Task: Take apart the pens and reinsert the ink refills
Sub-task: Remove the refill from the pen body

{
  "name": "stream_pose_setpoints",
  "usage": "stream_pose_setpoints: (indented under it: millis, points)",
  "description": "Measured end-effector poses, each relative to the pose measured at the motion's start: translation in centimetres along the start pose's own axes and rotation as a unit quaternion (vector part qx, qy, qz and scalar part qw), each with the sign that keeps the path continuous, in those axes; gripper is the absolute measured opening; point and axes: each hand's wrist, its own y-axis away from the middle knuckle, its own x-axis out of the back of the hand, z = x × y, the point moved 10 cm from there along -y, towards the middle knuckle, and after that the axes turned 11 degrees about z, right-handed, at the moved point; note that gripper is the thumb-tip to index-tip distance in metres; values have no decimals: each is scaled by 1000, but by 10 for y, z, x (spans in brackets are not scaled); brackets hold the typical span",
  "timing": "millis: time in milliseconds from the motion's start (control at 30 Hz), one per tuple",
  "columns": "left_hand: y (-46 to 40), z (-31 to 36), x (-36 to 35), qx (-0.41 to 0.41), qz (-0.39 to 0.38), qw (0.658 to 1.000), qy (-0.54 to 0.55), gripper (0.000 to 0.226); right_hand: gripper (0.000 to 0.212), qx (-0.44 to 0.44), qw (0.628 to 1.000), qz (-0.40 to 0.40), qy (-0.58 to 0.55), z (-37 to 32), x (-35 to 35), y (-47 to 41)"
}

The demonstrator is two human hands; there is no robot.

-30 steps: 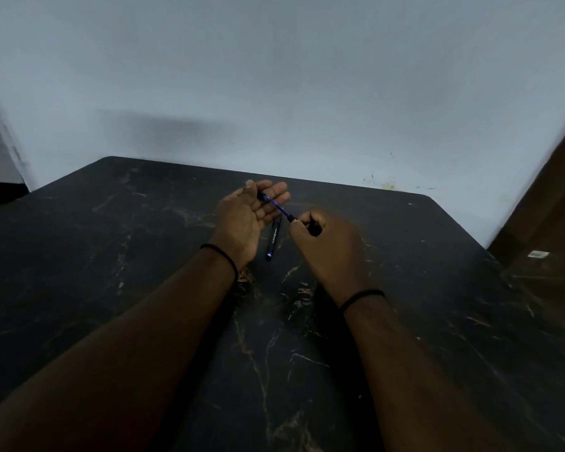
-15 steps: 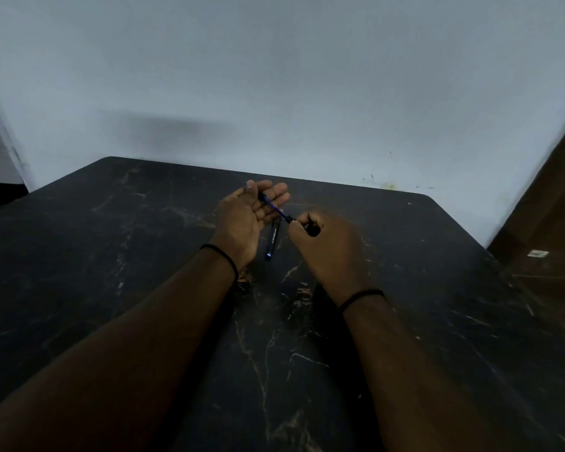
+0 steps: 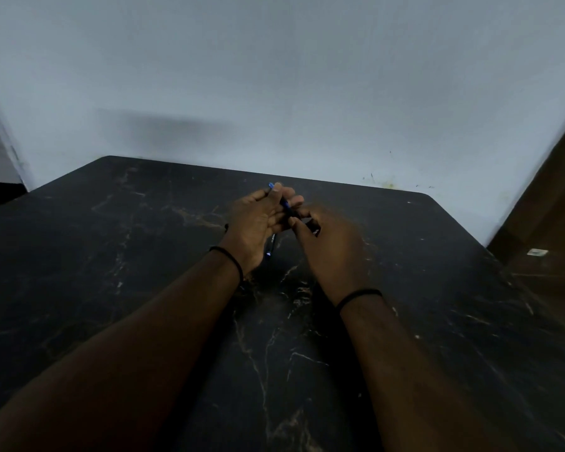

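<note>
Pen [image 3: 282,201], blue and dark, is held above the table's far middle, pinched between thumb and fingers of the left hand [image 3: 258,220]; blue end pokes out past the fingertips. Right hand [image 3: 327,243] pinches the pen's near end, fingers curled on it. Second pen [image 3: 270,247] lies on the black marble table [image 3: 111,256] just beneath the hands. Judgement: keep both parts in line and push straight, without bending the thin refill. Versus half a second ago: hands closer together, and less of the blue shaft shows between them.
</note>
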Motion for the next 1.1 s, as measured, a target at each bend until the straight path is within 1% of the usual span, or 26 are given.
stream_pose_setpoints:
  millis: [133, 200, 267, 300, 367, 433, 500, 600, 700, 733, 767, 800, 833, 900, 1000, 1067, 1100]
  points:
    - [-4, -4, 3, -4, 4, 999, -33, 29, 15, -24, 1000, 19, 0, 6, 3, -2]
    - [-5, -5, 3, -2, 8, 999, -33, 29, 16, -39, 999, 13, -18, 7, 1, -2]
    - [-4, -5, 4, 3, 11, 1000, -24, 29, 13, -51, 998, 1, -27, 9, -4, -1]
    - [-4, -5, 5, 6, 12, 1000, -20, 29, 12, -54, 998, -2, -24, 9, -4, 0]
    - [-4, -5, 5, 9, 16, 1000, -17, 27, 19, -48, 999, 3, -2, 7, -3, 0]
    - [-3, -6, 5, 11, 23, 999, -21, 26, 21, -48, 999, 5, 17, 8, -1, 1]
    - [-2, -7, 4, 11, 24, 999, -26, 25, 18, -47, 998, 7, 30, 6, 2, 1]
    - [0, -5, 3, 9, 18, 999, -26, 26, 4, -46, 999, -3, 28, 5, 1, 2]
    - [0, -4, 2, 9, 9, 1000, -27, 26, 22, -53, 997, -15, 53, 7, -2, 1]
    - [1, -4, 2, 9, 7, 1000, -29, 26, 25, -61, 996, -26, 62, 7, -3, 2]
    - [1, -4, 1, 11, 4, 1000, -28, 26, 22, -72, 995, -32, 54, 8, -4, 2]
    - [0, -5, 1, 15, 3, 1000, -23, 26, 14, -87, 995, -33, 29, 10, -5, 2]
    - [0, -5, 1, 19, 3, 1000, -14, 25, 12, -102, 994, -26, 4, 11, -3, 2]
    - [-1, -6, 1, 23, 3, 1000, -1, 25, 24, -101, 995, -22, -4, 10, 0, 2]
    - [-4, -8, 3, 18, 1, 1000, -15, 26, 22, -82, 994, -57, 40, 9, -6, 4]
    - [-4, -8, 2, 14, -6, 1000, -23, 26, 33, -90, 991, -81, 59, 12, -11, 6]
    - [-4, -8, 1, 15, -8, 1000, -22, 26, 32, -106, 990, -83, 48, 14, -12, 7]
